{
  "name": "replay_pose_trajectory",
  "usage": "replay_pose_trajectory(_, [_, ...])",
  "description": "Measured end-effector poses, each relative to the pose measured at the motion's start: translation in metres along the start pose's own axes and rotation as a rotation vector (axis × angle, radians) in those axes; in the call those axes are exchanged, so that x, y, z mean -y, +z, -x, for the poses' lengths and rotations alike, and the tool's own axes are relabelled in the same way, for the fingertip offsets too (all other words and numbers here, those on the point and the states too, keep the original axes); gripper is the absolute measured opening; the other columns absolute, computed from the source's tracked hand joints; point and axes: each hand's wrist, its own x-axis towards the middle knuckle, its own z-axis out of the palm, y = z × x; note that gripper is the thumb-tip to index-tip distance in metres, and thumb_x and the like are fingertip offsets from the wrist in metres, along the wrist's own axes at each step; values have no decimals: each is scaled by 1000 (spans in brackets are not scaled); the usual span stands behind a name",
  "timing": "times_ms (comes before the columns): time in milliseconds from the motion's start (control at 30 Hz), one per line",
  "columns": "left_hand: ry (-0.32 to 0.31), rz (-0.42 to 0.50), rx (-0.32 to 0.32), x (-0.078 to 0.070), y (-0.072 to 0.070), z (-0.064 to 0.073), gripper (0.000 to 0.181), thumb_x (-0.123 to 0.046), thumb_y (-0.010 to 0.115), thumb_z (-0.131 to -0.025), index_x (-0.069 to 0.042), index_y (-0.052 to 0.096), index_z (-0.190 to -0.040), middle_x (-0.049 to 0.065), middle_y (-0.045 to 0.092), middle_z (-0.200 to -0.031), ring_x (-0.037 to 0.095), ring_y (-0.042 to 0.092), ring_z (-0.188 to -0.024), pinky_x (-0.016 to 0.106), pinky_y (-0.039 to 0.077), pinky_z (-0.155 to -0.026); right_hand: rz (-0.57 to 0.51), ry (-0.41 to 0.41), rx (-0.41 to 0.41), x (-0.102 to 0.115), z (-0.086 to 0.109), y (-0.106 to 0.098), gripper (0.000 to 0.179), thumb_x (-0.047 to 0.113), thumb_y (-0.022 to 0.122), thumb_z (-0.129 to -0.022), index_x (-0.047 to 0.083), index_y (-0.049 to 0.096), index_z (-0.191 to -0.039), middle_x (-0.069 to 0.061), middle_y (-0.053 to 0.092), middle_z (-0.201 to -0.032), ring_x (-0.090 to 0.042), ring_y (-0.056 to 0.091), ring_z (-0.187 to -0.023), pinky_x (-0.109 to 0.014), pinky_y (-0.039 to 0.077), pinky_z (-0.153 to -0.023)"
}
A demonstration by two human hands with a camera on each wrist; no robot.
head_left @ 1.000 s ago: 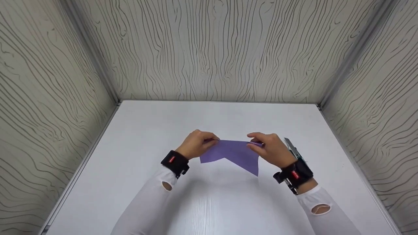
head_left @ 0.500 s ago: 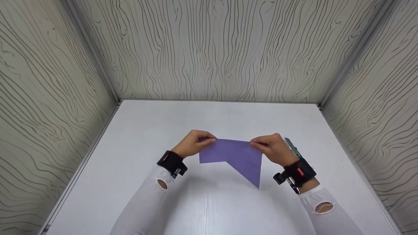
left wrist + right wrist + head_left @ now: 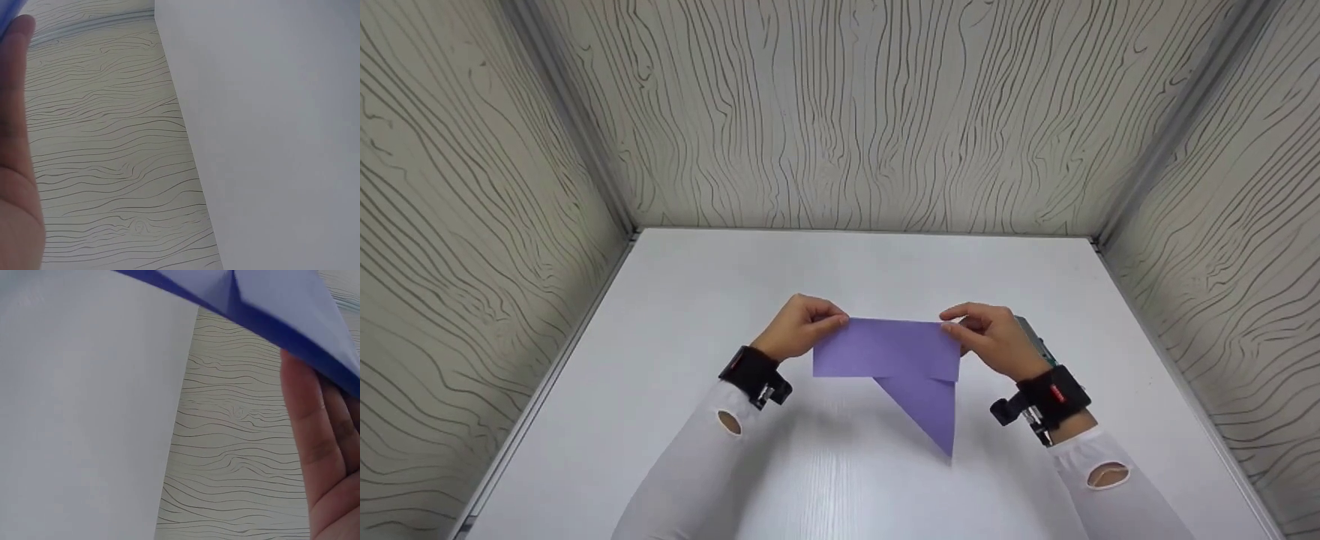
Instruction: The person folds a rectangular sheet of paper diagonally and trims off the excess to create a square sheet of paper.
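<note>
A folded sheet of purple paper [image 3: 889, 349] is held up over the table, a rectangle on top with a pointed triangular flap hanging down at its right. My left hand [image 3: 801, 328] pinches the upper left of the sheet between thumb and fingers. At the upper right corner, my right hand [image 3: 991, 336] pinches it, thumb in front and index finger raised a little. The right wrist view shows the paper's folded underside [image 3: 281, 292] above the right thumb. Only a blue-purple corner of it shows beyond the left thumb [image 3: 14, 84] in the left wrist view.
Behind the right hand lies a utility knife [image 3: 1035, 339], mostly hidden by hand and wrist strap. The white table [image 3: 720, 277] is bounded by wood-grain patterned panels [image 3: 840, 120] at the back and both sides. Black camera straps circle both wrists.
The paper has swung flatter toward the camera, so its rectangle and triangular flap show more fully. The hands have moved slightly apart, and the right fingers have shifted their pinch toward the corner.
</note>
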Motion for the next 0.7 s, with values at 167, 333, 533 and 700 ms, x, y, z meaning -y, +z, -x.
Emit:
replay_pose_trajectory(167, [-23,38,6,3,0,2,21,-14,71,-105,2,84,-104,16,81,-94,7,69,-76,21,58,-72,-50,10,6,-4,1,-2,16,2,67,-106,-7,80,-105,-22,77,-81,-4,72,-66,-24,63,-63])
replay_pose_trajectory(333, [-28,129,-6,11,-3,2,24,-15,69,-107,6,81,-112,18,82,-103,8,72,-82,21,61,-75,-96,-18,-17,-2,3,-3,15,-1,68,-104,-9,80,-103,-17,77,-78,-4,71,-63,-24,62,-59])
replay_pose_trajectory(533, [-71,228,-50,18,-9,3,22,-10,71,-104,10,80,-107,12,82,-93,8,73,-76,22,62,-68,-134,29,-54,-1,6,-4,14,1,69,-104,-8,81,-102,-5,78,-78,-6,71,-62,-27,62,-58])
replay_pose_trajectory(700, [-67,227,-69,17,-11,4,19,-8,74,-102,9,82,-101,7,82,-88,7,73,-73,22,61,-67,-97,62,-43,-1,9,-5,15,8,71,-105,-2,83,-103,-8,79,-79,-9,72,-64,-27,62,-61])
